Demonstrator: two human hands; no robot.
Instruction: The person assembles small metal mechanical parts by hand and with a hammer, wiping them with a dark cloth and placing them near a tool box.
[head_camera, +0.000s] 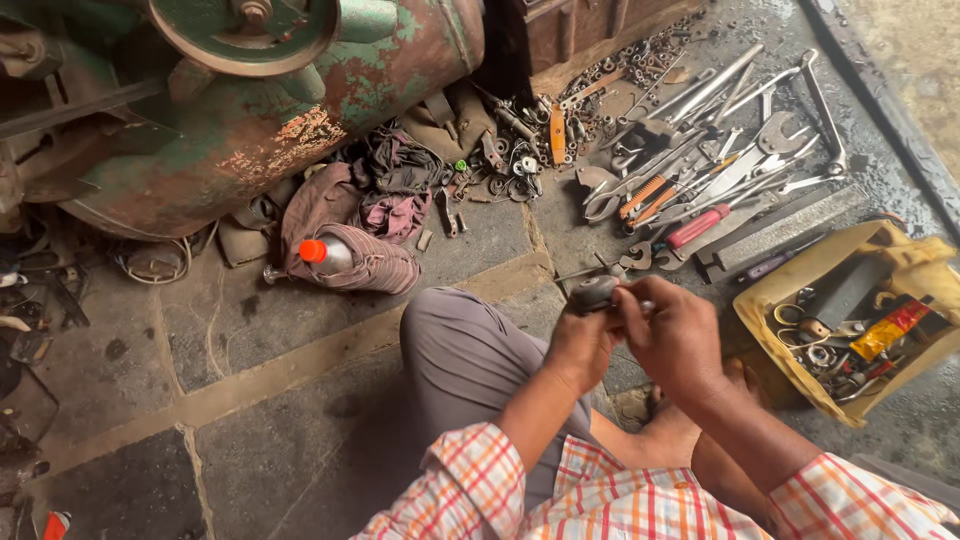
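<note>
Sitting on stone floor (250, 400), knee raised. Left hand (580, 345) and right hand (675, 340) brought together above the knee, both clamped on small dark rounded metal part (595, 292), fingers closed around it; thin rod seemingly poking out beside right fingers, too small to tell. Judged mid-work: part held up off the floor, not set down, nothing visibly fitted yet. Spread beyond hands: pile of wrenches and pliers (700, 170), yellow tray (770, 300) of small hardware on right, rusty green machine (260, 110), orange-capped bottle (325, 253) on rags.
</note>
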